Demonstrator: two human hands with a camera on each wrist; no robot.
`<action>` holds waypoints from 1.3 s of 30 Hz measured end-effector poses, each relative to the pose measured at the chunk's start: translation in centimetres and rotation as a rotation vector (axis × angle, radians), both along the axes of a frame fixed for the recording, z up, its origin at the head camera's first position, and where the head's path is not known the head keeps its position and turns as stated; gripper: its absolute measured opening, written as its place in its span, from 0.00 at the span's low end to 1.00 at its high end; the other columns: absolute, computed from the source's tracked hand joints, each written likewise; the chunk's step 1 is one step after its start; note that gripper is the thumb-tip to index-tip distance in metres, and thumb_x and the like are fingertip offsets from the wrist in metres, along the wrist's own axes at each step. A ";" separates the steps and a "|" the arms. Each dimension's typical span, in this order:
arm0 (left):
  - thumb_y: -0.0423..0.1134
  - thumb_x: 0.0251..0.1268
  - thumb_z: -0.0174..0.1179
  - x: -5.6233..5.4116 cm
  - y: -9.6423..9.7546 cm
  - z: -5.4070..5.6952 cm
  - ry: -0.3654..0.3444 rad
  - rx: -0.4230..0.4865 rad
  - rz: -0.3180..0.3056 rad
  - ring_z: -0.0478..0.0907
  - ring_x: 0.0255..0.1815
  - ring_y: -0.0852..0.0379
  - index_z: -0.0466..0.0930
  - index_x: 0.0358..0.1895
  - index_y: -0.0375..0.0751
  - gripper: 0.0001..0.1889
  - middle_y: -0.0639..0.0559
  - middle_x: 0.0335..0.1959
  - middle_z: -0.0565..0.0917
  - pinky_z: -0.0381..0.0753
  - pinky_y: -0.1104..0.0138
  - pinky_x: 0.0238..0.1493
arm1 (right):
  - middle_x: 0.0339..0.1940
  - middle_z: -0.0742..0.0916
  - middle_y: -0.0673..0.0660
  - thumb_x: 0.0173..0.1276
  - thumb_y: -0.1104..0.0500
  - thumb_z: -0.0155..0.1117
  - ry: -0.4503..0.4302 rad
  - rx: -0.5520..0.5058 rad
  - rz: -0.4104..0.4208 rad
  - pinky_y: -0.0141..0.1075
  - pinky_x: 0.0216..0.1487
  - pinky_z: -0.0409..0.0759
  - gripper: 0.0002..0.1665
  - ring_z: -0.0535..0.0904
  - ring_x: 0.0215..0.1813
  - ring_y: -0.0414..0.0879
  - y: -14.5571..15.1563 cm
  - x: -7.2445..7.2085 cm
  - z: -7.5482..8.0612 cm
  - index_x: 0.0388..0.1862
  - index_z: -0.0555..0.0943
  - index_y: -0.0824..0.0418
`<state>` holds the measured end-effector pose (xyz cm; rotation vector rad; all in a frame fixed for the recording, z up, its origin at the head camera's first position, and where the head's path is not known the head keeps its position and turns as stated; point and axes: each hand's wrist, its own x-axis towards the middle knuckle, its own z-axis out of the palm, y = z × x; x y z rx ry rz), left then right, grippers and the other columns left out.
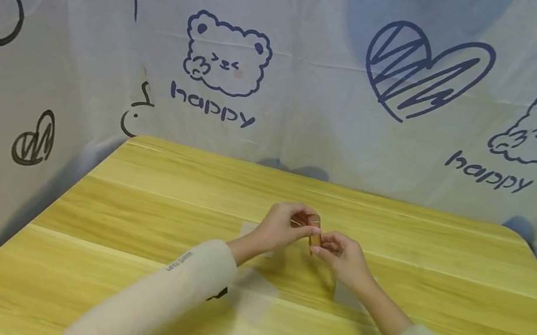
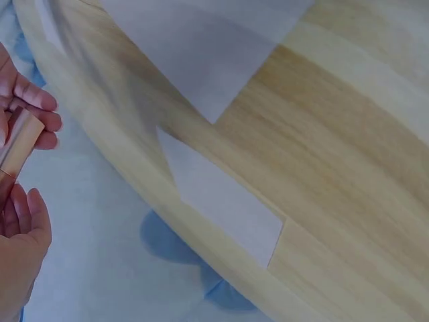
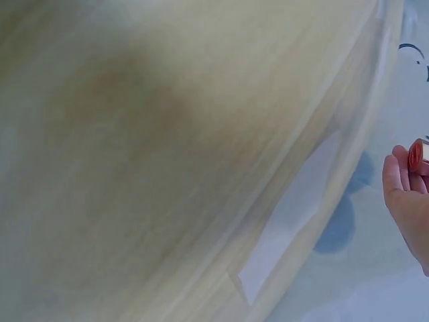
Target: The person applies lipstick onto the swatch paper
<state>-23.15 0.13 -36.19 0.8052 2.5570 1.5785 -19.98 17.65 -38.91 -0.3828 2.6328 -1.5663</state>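
Observation:
Above the middle of the table, a small copper-gold tube that looks like a lipstick [image 1: 315, 239] is held between the two hands. The left hand [image 1: 288, 225] grips its upper part with curled fingers and thumb. Lower down, the right hand [image 1: 345, 258] pinches it from the other side between thumb and fingers. The left wrist view shows the lipstick [image 2: 25, 142] at the left edge, with a thin gold band around it. At the right edge of the right wrist view, its reddish end [image 3: 417, 156] shows above the fingers; the rest is cut off.
Pale flat sheets lie on the wood-grain table [image 1: 146, 194]: one sheet [image 1: 255, 295] in front of the hands, another [image 1: 348, 298] under the right forearm, a third [image 1: 249, 228] behind the left wrist. A white cloth [image 1: 305, 108] with drawings hangs behind the table.

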 end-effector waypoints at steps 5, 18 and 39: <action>0.37 0.60 0.62 0.7 -0.6 0.4 -0.002 0.039 -0.035 0.82 0.39 0.53 0.81 0.42 0.35 0.10 0.44 0.37 0.84 0.81 0.74 0.41 | 0.42 0.84 0.66 0.65 0.62 0.60 0.027 -0.019 0.041 0.31 0.44 0.82 0.15 0.82 0.45 0.51 0.2 0.8 0.5 0.45 0.75 0.73; 0.35 0.58 0.64 2.8 -2.2 -0.1 -0.005 -0.012 -0.103 0.82 0.39 0.51 0.80 0.42 0.31 0.12 0.41 0.38 0.83 0.82 0.74 0.40 | 0.38 0.83 0.64 0.64 0.66 0.60 0.040 -0.014 0.169 0.27 0.37 0.79 0.11 0.78 0.37 0.40 1.0 2.6 0.5 0.42 0.74 0.72; 0.32 0.55 0.65 4.6 -4.6 -3.2 0.017 -0.132 -0.181 0.83 0.34 0.53 0.83 0.39 0.28 0.11 0.39 0.35 0.86 0.80 0.78 0.36 | 0.29 0.82 0.52 0.61 0.65 0.62 0.235 0.224 0.253 0.27 0.29 0.76 0.06 0.71 0.31 0.31 0.1 4.1 0.0 0.36 0.77 0.65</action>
